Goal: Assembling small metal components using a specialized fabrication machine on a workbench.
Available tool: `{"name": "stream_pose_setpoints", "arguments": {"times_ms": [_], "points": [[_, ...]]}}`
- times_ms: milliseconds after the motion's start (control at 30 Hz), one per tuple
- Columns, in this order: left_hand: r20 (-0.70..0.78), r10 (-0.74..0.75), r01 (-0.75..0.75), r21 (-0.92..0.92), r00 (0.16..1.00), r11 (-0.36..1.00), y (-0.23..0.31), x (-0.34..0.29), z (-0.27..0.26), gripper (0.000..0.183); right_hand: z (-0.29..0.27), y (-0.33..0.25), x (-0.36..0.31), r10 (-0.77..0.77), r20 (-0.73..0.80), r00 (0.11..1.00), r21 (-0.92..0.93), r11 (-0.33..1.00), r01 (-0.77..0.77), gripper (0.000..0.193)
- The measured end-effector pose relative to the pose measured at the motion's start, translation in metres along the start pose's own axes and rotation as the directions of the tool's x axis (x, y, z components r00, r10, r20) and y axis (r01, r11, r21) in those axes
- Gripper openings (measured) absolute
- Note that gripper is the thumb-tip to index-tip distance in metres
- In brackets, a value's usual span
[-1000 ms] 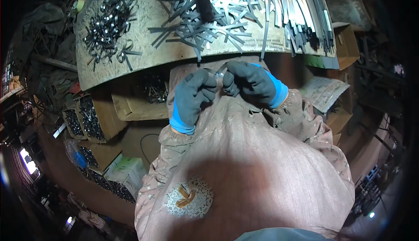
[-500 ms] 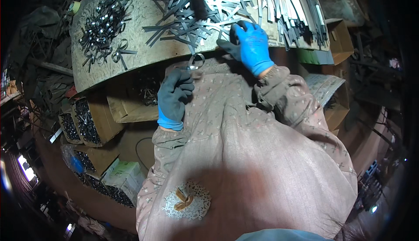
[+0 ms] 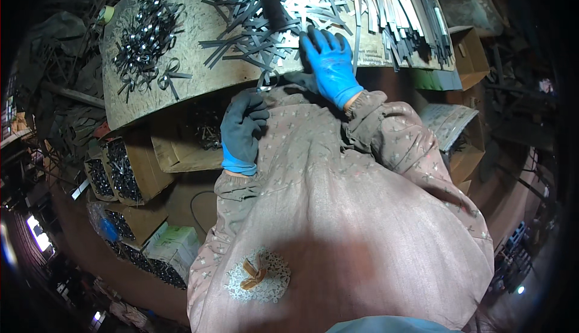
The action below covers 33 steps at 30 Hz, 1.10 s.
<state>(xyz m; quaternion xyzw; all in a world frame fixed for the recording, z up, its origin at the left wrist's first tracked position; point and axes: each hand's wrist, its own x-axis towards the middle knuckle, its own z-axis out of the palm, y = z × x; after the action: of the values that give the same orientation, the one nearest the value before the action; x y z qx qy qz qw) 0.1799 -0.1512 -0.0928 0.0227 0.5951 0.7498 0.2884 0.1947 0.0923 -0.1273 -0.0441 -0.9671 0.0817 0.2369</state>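
My left hand [image 3: 243, 127], in a dark grey and blue glove, is closed at the table's front edge, fingers curled. From its fingertips a thin metal strip bent into a loop [image 3: 277, 80] sticks up. My right hand [image 3: 330, 68], gloved in blue with dark fingertips, lies palm down at the near side of a pile of flat metal strips [image 3: 253, 48]. Its fingers are stretched forward and its thumb points left toward the loop. Nothing shows in its grasp, though the palm side is hidden.
Looped strips [image 3: 145, 40] lie heaped at the table's left; long straight strips [image 3: 386, 7] lie at its right. A dark upright tool part [image 3: 272, 1] stands over the middle pile. Cardboard boxes [image 3: 145, 170] of metal pieces stand below left, another box [image 3: 470, 56] at right.
My right hand has moved left along the table edge, closer to the loop, and its fingers have straightened. The left hand and its loop have barely shifted.
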Motion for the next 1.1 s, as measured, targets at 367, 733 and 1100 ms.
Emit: {"name": "stream_pose_setpoints", "arguments": {"times_ms": [367, 733, 1100], "points": [[-0.040, 0.041, -0.040, 0.024, 0.998, 0.999, -0.001, 0.002, 0.006, 0.056, 0.001, 0.023, -0.022, -0.028, 0.052, 0.998, 0.263, 0.965, 0.013, 0.049], [0.060, 0.270, -0.275, 0.336, 0.961, 0.901, 0.045, 0.032, 0.036, 0.054, -0.054, 0.013, 0.019, 0.274, 0.650, 0.709, 0.727, 0.045, -0.685, 0.028], [0.180, 0.286, -0.335, 0.376, 0.941, 0.864, 0.068, 0.056, 0.073, 0.051, -0.117, -0.014, 0.030, 0.196, 0.808, 0.556, 0.586, -0.159, -0.795, 0.035]]}}
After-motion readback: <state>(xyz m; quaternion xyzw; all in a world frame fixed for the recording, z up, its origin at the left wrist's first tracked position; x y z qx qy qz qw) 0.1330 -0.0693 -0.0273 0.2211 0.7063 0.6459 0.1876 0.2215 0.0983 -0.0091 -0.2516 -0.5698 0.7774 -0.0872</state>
